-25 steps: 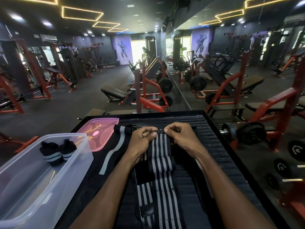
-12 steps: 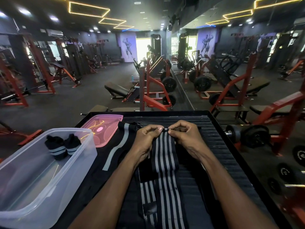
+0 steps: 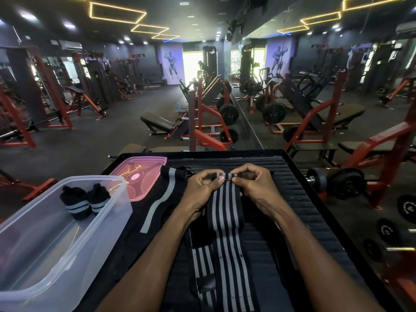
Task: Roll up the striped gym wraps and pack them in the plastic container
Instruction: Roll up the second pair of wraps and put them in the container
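Note:
A long black wrap with grey stripes (image 3: 227,221) lies lengthwise on the black ribbed platform (image 3: 290,199). My left hand (image 3: 202,185) and my right hand (image 3: 254,183) pinch its far end, which is curled into a small tight roll between my fingertips. A second striped wrap (image 3: 202,264) lies partly under the first, near my left forearm. The clear plastic container (image 3: 74,262) stands at the left and holds two rolled wraps (image 3: 84,202).
A pink lid (image 3: 146,167) lies beyond the container. A black cloth with a grey band (image 3: 166,194) lies between lid and hands. Dumbbells (image 3: 337,183) and weight plates sit on the floor at the right. Benches and racks fill the gym beyond.
The far end of the wrap has been turned over into a small roll between my fingertips. Both hands stayed at the same spot on the platform.

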Tool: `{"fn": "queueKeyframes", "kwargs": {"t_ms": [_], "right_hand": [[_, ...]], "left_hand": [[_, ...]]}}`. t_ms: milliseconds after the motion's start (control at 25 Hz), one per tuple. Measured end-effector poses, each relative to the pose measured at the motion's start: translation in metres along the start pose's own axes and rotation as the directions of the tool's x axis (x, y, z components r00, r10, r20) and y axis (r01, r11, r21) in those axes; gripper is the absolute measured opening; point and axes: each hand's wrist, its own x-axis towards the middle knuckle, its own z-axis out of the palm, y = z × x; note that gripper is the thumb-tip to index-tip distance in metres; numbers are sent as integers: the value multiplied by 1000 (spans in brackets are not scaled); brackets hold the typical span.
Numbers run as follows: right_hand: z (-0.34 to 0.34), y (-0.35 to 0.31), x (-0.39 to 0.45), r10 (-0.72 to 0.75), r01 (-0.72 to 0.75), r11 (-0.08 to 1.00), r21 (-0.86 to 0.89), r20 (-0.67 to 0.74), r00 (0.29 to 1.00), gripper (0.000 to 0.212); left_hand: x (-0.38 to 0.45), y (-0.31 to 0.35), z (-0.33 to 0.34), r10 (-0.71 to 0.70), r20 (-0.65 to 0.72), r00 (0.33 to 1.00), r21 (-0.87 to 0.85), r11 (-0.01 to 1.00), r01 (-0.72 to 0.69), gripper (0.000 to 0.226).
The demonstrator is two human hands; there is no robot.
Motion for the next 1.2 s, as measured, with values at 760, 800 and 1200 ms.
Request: {"fn": "queueKeyframes", "kwargs": {"t_ms": [760, 800, 1200], "right_hand": [[0, 6, 3, -18, 19, 998, -65, 21, 1000, 10], [0, 6, 3, -47, 47, 995, -91, 11, 999, 12], [-2, 5, 3, -70, 70, 997, -18, 24, 997, 18]], "left_hand": [[0, -3, 2, 13, 16, 1000, 11, 1000, -13, 23], [0, -4, 3, 10, 8, 1000, 29, 1000, -10, 19], [-2, -3, 5, 22, -47, 999, -46, 999, -24, 16]]}}
